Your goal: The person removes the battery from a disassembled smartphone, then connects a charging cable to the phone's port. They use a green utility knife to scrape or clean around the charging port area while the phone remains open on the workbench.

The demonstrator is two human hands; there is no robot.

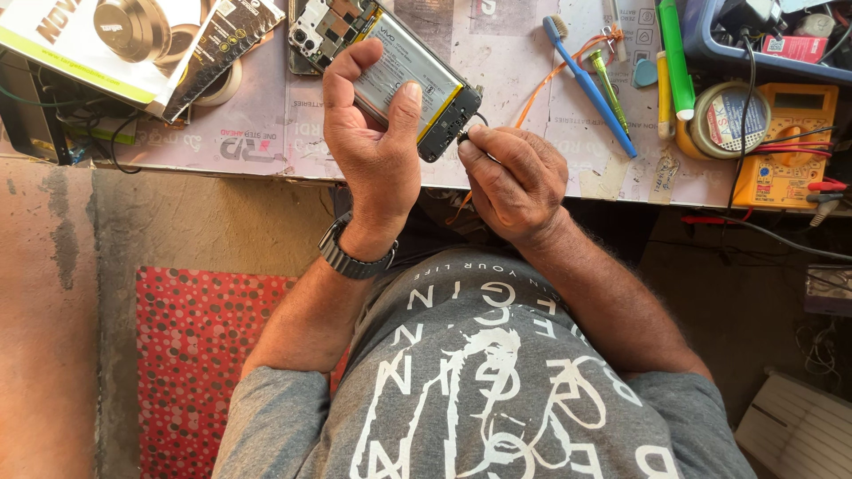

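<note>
Workbench (pixel 532 168): runs across the top of the view; its near edge lies right under both hands, so anything that slips could, I judge, fall past it to the lap or floor.
Phone (pixel 390 62): opened, back off, battery showing, sloping from 11 o'clock down to 4 o'clock at top centre; its lower end hangs at the bench edge.
Left hand (pixel 373 142): curled around the phone's middle, thumb and fingers clamped across the battery; a hard squeeze there could, in my view, dent or bend the battery.
Right hand (pixel 515 182): closed, at 4 o'clock of the phone, pinching a small dark plug (pixel 463 136) at the phone's bottom corner.
Cable (pixel 482 117): thin and black, leaving the plug; a sideways pull could strain the port, I judge.
Toothbrush (pixel 590 89): blue, at 2 o'clock of the hands, well apart from them.
Hidden: the plug's tip and the port are covered by the fingers; whether it is seated cannot be told. The phone's top end overlaps another part I cannot make out.
</note>
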